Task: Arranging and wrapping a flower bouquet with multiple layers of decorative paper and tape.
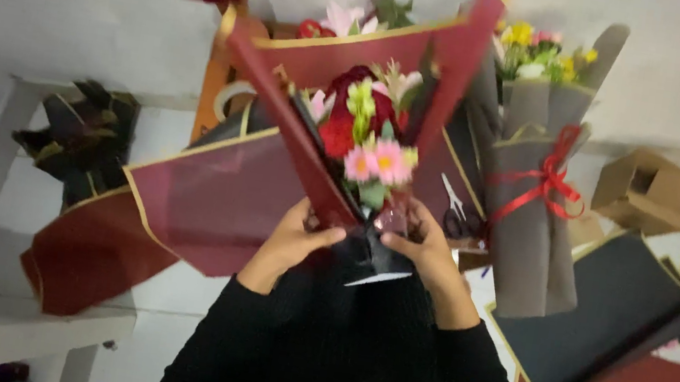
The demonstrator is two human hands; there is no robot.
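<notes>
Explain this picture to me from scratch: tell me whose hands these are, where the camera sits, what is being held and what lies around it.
The one picture comes from a camera worn on a person's head, looking down at their own bare hands in black sleeves. The left hand and right hand grip the base of a bouquet of red and pink flowers, wrapped in dark red, gold-edged paper. Around it lie scissors, a finished bouquet in grey paper tied with a red ribbon, a black paper sheet and a cardboard box.
</notes>
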